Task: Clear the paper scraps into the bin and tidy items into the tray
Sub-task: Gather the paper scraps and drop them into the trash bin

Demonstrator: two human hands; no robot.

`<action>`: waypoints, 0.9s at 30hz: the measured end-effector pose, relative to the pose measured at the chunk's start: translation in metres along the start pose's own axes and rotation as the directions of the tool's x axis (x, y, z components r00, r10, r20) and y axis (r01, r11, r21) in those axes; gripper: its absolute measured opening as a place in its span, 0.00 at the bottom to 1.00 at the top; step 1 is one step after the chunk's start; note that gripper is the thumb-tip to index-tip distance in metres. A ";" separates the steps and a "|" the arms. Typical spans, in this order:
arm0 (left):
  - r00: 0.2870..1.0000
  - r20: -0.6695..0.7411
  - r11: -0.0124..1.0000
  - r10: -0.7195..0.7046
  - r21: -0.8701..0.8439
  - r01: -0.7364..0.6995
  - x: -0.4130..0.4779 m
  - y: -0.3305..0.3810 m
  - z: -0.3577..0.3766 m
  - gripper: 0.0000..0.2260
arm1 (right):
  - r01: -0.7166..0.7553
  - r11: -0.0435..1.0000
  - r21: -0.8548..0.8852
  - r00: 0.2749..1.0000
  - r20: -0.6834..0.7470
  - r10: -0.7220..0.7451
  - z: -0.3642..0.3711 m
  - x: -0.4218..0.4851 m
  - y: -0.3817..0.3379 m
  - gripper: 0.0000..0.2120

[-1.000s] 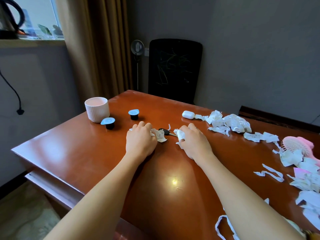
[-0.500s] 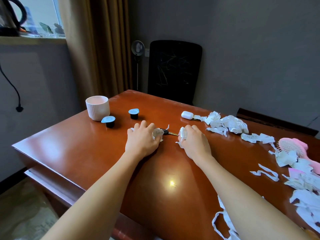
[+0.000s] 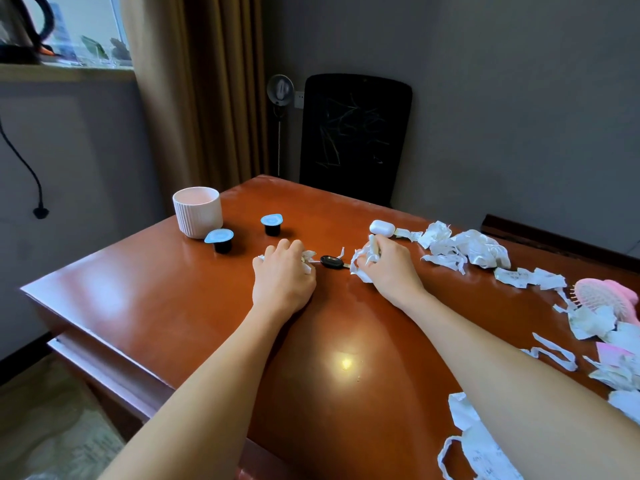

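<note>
Our left hand (image 3: 282, 278) curls around a small wad of paper scraps (image 3: 307, 260) and our right hand (image 3: 388, 268) clutches a bigger bunch (image 3: 359, 264), both low on the bench (image 3: 166, 299). A black key (image 3: 331, 261) lies between them; we could sweep it up with the paper and bin it. More scraps (image 3: 464, 249) trail rightward. No bin or tray shows.

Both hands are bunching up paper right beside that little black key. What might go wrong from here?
The black key lies between the scraps that the left hand grips and the paper wad in the right hand; it might get gathered up and binned. The white earbud case sits against a paper strip, so pulling that strip may drag it along.
</note>
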State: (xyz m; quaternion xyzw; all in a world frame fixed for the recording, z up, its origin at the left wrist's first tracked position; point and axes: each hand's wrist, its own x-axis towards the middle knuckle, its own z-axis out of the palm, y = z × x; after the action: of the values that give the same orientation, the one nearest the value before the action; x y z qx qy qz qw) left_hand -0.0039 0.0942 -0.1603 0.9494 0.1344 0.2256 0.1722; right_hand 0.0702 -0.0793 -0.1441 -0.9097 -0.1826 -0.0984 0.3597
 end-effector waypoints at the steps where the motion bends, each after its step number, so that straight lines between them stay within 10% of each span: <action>1: 1.000 -0.002 1.000 -0.011 -0.007 0.011 0.001 0.000 0.000 0.07 | 0.000 1.000 0.003 1.000 0.012 0.000 0.001 0.001 -0.001 0.15; 9: 0.999 -0.004 0.999 -0.035 -0.013 0.035 0.002 0.001 -0.001 0.07 | 0.064 0.998 -0.012 0.994 0.090 -0.063 0.010 0.007 0.001 0.03; 15: 1.000 0.009 1.000 -0.023 -0.006 0.024 0.002 0.002 -0.001 0.09 | 0.084 0.995 -0.050 0.970 0.234 -0.070 0.006 0.012 -0.002 0.22; 19: 0.999 0.028 1.000 -0.018 -0.010 0.019 0.002 0.002 -0.002 0.10 | 0.092 0.995 -0.044 0.953 0.293 -0.075 0.001 0.014 -0.006 0.16; 27: 0.997 -0.055 0.990 -0.062 -0.129 0.054 0.001 0.000 -0.006 0.04 | 0.050 0.997 -0.054 0.988 0.148 -0.042 0.002 0.007 -0.005 0.06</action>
State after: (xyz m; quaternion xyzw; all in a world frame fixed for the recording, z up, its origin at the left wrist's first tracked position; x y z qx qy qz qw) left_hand -0.0062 0.0965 -0.1547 0.9252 0.1524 0.2564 0.2347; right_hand 0.0751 -0.0731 -0.1403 -0.9200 -0.2266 -0.0449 0.3166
